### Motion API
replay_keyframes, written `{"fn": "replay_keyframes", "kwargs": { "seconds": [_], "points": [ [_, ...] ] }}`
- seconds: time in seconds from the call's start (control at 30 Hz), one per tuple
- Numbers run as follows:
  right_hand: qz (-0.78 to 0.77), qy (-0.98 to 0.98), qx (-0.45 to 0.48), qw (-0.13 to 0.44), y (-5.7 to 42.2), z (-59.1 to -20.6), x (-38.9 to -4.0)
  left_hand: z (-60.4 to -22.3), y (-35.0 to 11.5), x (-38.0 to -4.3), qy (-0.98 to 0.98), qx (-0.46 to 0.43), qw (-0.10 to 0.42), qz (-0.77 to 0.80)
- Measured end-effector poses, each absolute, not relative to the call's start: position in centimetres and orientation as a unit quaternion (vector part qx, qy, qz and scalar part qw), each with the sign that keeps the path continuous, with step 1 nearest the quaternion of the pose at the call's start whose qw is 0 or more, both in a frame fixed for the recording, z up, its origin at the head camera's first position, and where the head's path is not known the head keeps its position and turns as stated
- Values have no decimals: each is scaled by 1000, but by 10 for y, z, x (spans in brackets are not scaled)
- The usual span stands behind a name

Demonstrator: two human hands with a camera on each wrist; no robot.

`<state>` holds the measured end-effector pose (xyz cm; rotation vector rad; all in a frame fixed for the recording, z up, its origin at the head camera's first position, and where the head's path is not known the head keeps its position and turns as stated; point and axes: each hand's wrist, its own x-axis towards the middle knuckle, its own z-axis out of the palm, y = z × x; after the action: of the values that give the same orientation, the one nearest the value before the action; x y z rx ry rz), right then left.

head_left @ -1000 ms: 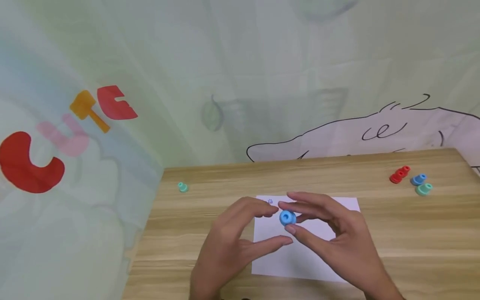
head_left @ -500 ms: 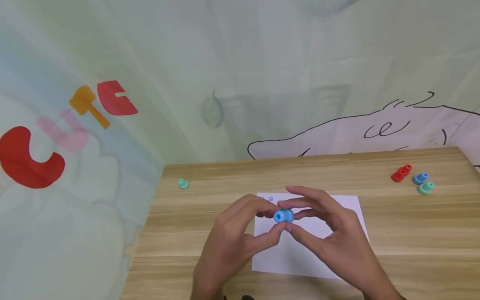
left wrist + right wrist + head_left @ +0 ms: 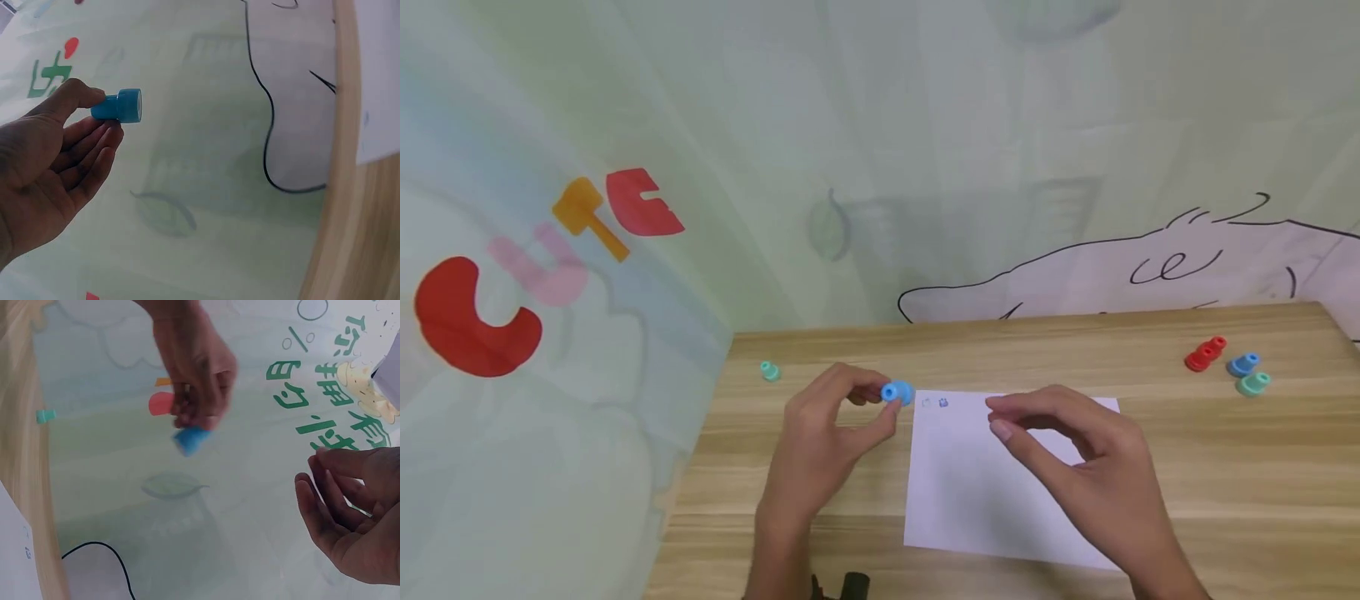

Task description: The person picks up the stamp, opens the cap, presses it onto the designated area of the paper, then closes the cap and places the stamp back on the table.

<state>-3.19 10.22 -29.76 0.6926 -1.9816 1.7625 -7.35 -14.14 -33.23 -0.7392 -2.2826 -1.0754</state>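
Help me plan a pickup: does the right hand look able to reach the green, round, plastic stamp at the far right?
Probably yes: the right hand holds nothing, and nothing seems to stand between it and the green stamp.

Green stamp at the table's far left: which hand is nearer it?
Left: the left hand, pinching a blue stamp, is just right of the green stamp; the right hand is farther right, over the paper in the head view.

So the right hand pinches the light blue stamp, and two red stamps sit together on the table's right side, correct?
Not quite: the head view shows the left hand pinching the light blue stamp; the right hand is empty. Two red stamps do sit together on the right side of the table.
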Motion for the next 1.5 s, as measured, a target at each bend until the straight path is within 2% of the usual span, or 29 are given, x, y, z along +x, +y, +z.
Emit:
{"fn": "replay_keyframes", "kwargs": {
  "seconds": [0.2,0.47,0.73,1.0,1.5],
  "points": [
    [657,-678,249,215,106,-302,-34,-363,-197,-105,-894,-186,221,-344],
    [651,-696,225,202,108,-300,-33,-393,-251,-147,-930,-55,135,-336],
    [621,-727,211,200,109,-299,-34,-421,-275,-180,-952,-13,80,-294],
    [612,-737,209,196,109,-297,-35,-437,-285,-188,-966,36,5,-256],
    [610,-745,194,189,107,-298,-38,-447,-291,-187,-971,50,-1,-235]
  ]
}}
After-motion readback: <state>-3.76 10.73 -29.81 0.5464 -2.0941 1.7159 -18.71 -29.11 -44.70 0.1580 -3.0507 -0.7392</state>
